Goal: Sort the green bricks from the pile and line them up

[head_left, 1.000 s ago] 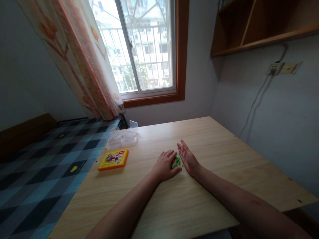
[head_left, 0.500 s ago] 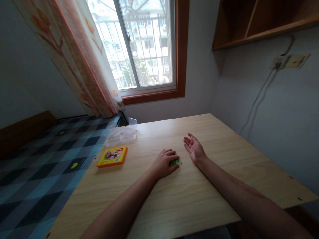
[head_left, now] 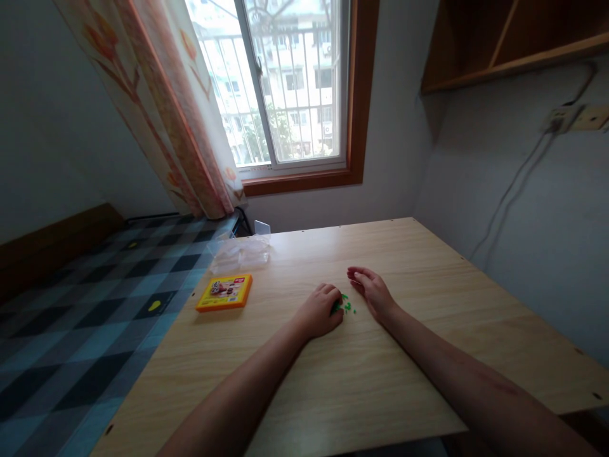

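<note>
A small heap of green pieces lies on the wooden table, between my two hands. My left hand rests on the table with its fingers curled over part of the green heap. My right hand lies on its edge just right of the pieces, palm turned left, fingers loosely curved and holding nothing.
An orange-yellow flat box lies at the table's left side. Behind it sits a clear plastic bag near the far left corner. A checked bed cover lies left of the table. A window and curtain are behind.
My right hand moved away from the green pieces, turned palm up, then came back beside them. My left hand curled tighter over the heap. The camera shifted slightly.
</note>
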`<control>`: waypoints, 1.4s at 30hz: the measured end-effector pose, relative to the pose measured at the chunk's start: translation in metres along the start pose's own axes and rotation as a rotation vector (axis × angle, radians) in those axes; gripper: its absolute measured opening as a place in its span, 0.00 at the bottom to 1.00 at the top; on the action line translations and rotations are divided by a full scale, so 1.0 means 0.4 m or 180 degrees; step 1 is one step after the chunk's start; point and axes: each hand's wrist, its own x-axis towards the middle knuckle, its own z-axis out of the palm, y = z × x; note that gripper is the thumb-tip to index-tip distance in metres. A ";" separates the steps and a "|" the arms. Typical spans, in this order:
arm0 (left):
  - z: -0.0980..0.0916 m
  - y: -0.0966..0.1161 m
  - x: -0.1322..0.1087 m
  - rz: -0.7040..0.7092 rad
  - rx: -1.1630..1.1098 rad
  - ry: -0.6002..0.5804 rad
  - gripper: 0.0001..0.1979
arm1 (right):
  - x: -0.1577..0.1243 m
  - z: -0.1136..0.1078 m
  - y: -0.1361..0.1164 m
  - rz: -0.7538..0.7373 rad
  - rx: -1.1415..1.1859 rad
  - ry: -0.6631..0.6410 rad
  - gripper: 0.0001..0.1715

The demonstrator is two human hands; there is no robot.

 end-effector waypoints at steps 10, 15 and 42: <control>0.010 -0.006 -0.003 0.0248 -0.0034 0.0194 0.08 | -0.002 0.005 0.005 -0.0147 -0.0049 -0.0048 0.25; -0.003 0.008 -0.011 0.0312 0.0044 0.0449 0.09 | -0.014 0.004 -0.015 -0.0073 0.0116 -0.0062 0.27; -0.253 -0.372 -0.430 -0.2130 0.2106 0.0318 0.31 | 0.034 -0.035 0.016 -0.0543 -0.0447 -0.0068 0.35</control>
